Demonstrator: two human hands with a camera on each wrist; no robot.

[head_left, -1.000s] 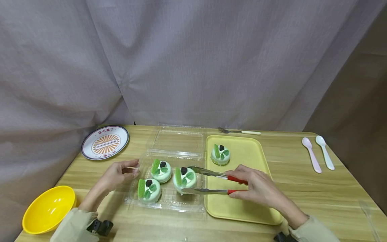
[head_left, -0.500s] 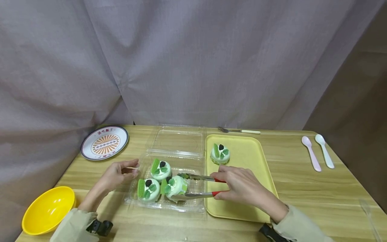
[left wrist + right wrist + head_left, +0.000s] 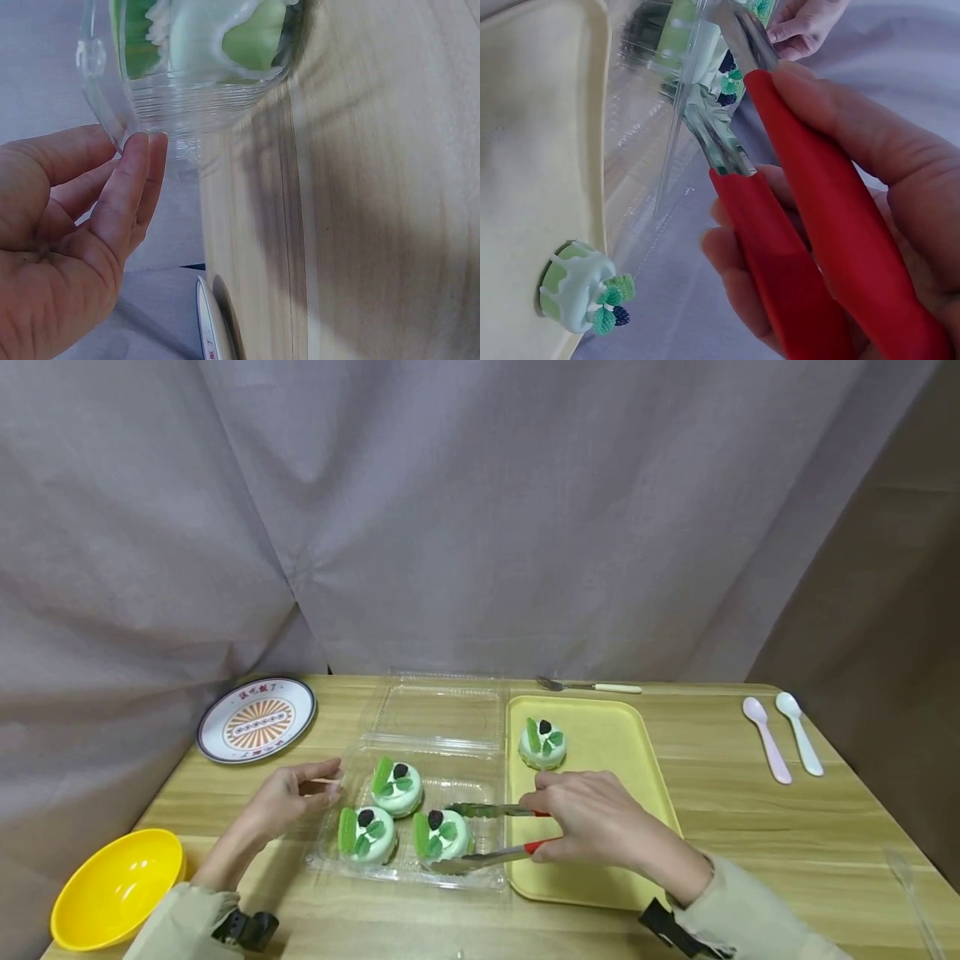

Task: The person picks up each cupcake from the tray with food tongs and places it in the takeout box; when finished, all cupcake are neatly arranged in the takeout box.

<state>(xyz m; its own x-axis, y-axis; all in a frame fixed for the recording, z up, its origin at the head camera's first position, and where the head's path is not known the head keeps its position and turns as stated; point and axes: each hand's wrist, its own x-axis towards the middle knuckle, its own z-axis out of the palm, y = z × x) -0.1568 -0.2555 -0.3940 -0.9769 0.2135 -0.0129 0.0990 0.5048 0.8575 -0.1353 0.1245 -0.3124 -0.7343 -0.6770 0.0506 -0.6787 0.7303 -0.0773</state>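
Note:
My left hand (image 3: 285, 797) pinches the left rim of a clear plastic container (image 3: 180, 105) between thumb and fingers. Three small pale green cakes, each with a dark berry and green leaves, sit inside it. My right hand (image 3: 603, 818) grips the red handles of metal tongs (image 3: 487, 860), which reach in from the right. The nearest right cake (image 3: 442, 837) is upright between the spread tong arms; the lower arm overlaps its front edge, while the upper arm stands apart behind it. Another such cake (image 3: 577, 289) rests on the yellow tray (image 3: 600, 727) under my right hand.
Behind the container its clear lid (image 3: 438, 710) lies folded back. A fork (image 3: 592, 686) lies along the far edge. To the left are a patterned plate (image 3: 258, 720) and a yellow bowl (image 3: 120, 889). A pink spoon (image 3: 767, 739) and a white spoon (image 3: 798, 735) lie at the right.
The tongs carried the cake left and toward me; it tilted, then came upright on the container floor. The tong arms have since spread from it. My left hand stayed at the rim.

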